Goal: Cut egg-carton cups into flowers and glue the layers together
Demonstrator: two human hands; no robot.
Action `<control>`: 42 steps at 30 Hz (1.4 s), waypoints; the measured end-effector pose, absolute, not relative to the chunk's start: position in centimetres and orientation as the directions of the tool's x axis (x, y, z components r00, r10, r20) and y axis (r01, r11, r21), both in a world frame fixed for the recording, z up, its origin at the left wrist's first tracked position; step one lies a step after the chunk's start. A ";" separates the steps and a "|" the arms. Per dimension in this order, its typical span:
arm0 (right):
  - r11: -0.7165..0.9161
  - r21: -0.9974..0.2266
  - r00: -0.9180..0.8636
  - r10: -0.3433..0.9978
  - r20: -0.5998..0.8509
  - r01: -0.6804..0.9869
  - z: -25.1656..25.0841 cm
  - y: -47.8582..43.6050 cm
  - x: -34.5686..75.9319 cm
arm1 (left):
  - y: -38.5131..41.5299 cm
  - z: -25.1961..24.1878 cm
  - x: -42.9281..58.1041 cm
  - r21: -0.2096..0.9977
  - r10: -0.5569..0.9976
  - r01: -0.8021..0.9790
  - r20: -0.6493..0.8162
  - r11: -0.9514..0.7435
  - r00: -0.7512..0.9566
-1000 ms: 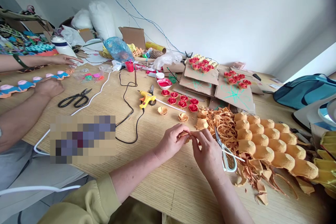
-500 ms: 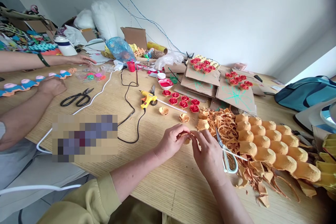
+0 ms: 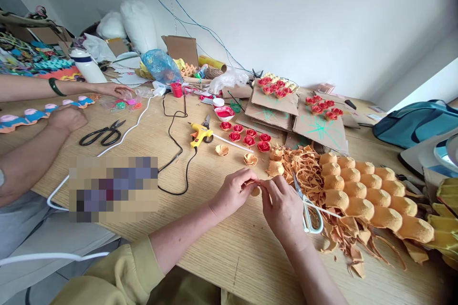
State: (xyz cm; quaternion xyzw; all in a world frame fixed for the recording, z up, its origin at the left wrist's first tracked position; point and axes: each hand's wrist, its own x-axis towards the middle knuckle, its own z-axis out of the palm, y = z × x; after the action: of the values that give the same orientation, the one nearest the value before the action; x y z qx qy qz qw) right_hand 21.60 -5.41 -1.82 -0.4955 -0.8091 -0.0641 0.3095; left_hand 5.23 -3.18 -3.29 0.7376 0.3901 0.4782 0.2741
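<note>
Over the table's near middle, my left hand (image 3: 232, 194) and my right hand (image 3: 283, 208) meet at the fingertips. Pinched between them is a small orange egg-carton piece (image 3: 255, 191), mostly hidden by the fingers. Just beyond lie two plain orange carton flowers (image 3: 250, 159), with several red-painted flowers (image 3: 249, 140) behind them. Scissors with pale handles (image 3: 312, 219) rest close to the right of my right hand. Orange carton scraps (image 3: 304, 171) are heaped by a tray of orange egg-carton cups (image 3: 368, 188).
A yellow glue gun (image 3: 199, 134) with a black cord lies ahead. Behind it stands a bowl of red paint (image 3: 224, 113). Black-handled scissors (image 3: 102, 134) and a white cable (image 3: 134, 126) are to the left, near a co-worker's hands (image 3: 67, 118). Cardboard sheets (image 3: 274, 114) hold red flowers.
The view has shifted slightly. My hands stay together on the carton piece with only small finger movement. The co-worker's far hand has turned and bent its fingers near the small plastic bags.
</note>
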 end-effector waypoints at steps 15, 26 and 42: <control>0.503 -0.287 -0.283 0.778 0.561 0.815 -1.8 -5.3 21.6 | -3.2 -3.5 5.4 0.828 0.872 0.283 0.429 -0.485 0.237; 0.525 -0.418 -0.262 0.800 0.539 0.742 -1.6 -5.3 21.6 | -3.1 -3.7 5.4 0.844 0.881 0.255 0.440 -0.472 0.172; 0.483 -0.296 -0.272 0.796 0.541 0.824 -1.5 -5.3 21.6 | -2.7 -3.4 5.5 0.959 0.953 0.092 0.249 -0.267 0.170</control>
State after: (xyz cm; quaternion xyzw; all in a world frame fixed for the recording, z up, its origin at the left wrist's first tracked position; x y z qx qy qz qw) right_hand 21.65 -5.35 -1.48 -0.5080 -0.7971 -0.0216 0.3257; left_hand 5.50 -2.68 -3.43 0.6264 0.4171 0.4909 0.4389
